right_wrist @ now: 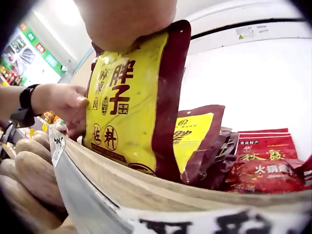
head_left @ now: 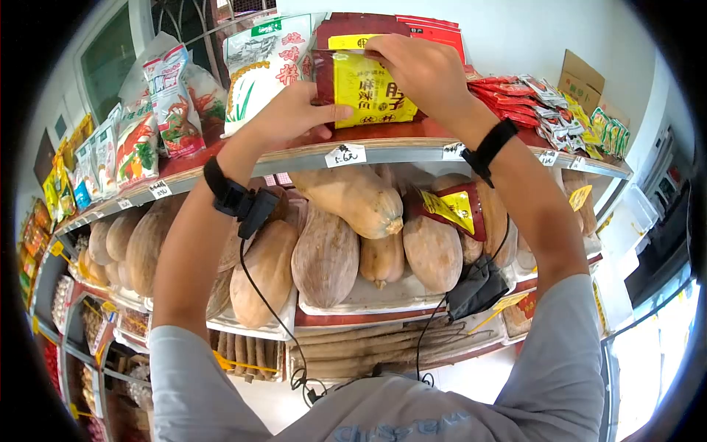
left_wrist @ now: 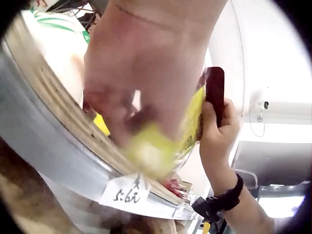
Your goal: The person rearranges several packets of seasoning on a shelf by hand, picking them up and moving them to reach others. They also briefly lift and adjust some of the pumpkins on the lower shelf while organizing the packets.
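Note:
A yellow and maroon packet [head_left: 368, 92] stands at the front of the top shelf, its printed face towards the head camera. My right hand [head_left: 423, 74] pinches its top edge, also visible in the left wrist view, where that hand [left_wrist: 219, 139] grips the maroon edge. At the packet's other side is my left hand [head_left: 283, 118], thumb across the front and fingers partly hidden. The right wrist view has the packet [right_wrist: 126, 97] upright, with the left hand [right_wrist: 63, 105] at its side edge. Behind it, similar packets [right_wrist: 197, 141] lean together.
A large white bag [head_left: 258, 70] stands left of the packet, red sachets [head_left: 508, 99] lie to the right. Price tags [head_left: 345, 155] line the shelf edge [head_left: 294, 161]. Below are several squashes [head_left: 324, 258], with another maroon and yellow packet [head_left: 453, 208] on them. Cables hang from both wrist cameras.

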### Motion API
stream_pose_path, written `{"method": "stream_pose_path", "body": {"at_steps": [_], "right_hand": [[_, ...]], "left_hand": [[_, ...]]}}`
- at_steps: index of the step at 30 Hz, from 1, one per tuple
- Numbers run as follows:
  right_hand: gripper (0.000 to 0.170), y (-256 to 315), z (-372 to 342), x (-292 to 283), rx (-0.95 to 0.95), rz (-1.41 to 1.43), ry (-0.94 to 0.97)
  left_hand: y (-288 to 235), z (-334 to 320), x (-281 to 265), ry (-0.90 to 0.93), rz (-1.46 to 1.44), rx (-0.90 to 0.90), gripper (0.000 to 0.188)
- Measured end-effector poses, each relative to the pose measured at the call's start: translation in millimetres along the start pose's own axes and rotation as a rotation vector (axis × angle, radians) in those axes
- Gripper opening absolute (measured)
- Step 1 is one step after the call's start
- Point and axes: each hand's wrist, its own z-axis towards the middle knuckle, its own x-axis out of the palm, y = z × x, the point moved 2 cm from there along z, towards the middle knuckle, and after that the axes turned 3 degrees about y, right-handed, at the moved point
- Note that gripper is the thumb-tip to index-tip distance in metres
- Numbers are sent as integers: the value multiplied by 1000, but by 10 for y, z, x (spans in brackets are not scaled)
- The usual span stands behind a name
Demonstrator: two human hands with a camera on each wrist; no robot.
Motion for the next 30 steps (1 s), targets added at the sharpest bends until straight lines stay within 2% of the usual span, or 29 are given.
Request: {"method": "stream_pose_path", "body": {"at_steps": [1, 3, 4, 5, 7, 8, 9, 10, 11, 12, 13, 15, 18, 21, 22, 23, 25, 26, 28, 30], "right_hand": [[25, 31, 15, 5, 4, 1, 1], [31, 77, 79, -83, 225, 213, -18], [43, 80, 91, -201, 316, 292, 15], [43, 85, 32, -274, 318, 289, 16], [57, -13, -147, -409, 654, 621, -5], [60, -36, -340, -459, 771, 869, 103], [63, -40, -525, -496, 793, 964, 329], [67, -23, -695, -517, 805, 1052, 561], [70, 39, -816, -545, 682, 996, 663], [72, 116, -894, -565, 528, 769, 675], [73, 165, -954, -578, 401, 671, 731], [73, 234, -971, -560, 247, 483, 749], [65, 172, -1068, -381, 282, 588, 798], [57, 8, -997, -280, 364, 651, 896], [47, -50, -1025, -232, 375, 644, 867], [47, -57, -971, -205, 371, 651, 867], [45, -82, -845, -144, 193, 251, 1128], [34, -180, -927, 3, 402, 628, 940], [29, -169, -939, -9, 356, 605, 905], [24, -189, -869, 12, 310, 573, 862]], "left_hand": [[130, 88, 4, 3, 0, -3, 37], [253, 195, -62, -101, 51, 145, 35], [314, 202, -79, -98, 52, 146, 35], [346, 187, -89, -121, 114, 154, 35], [372, 120, -98, -145, 177, 170, 34], [367, 50, -80, -160, 375, 202, 30], [363, -25, -61, -177, 573, 233, 27], [313, -124, -30, -157, 545, 568, 25], [311, -187, 1, -162, 547, 574, 25], [309, -237, 35, -145, 534, 563, 29], [304, -265, 60, -125, 522, 553, 34], [349, -250, 103, -156, 582, 606, 32], [356, -223, 121, -229, 588, 683, 49], [352, -164, 71, -213, 628, 636, 47], [360, -128, 44, -193, 625, 708, 43], [365, -75, 47, -211, 523, 570, 37], [223, -37, 25, -222, 482, 154, 29], [256, 10, -34, -226, 483, 151, 29], [350, 90, -91, -95, 718, 460, 22], [378, 124, -85, -156, 709, 420, 20]]}}
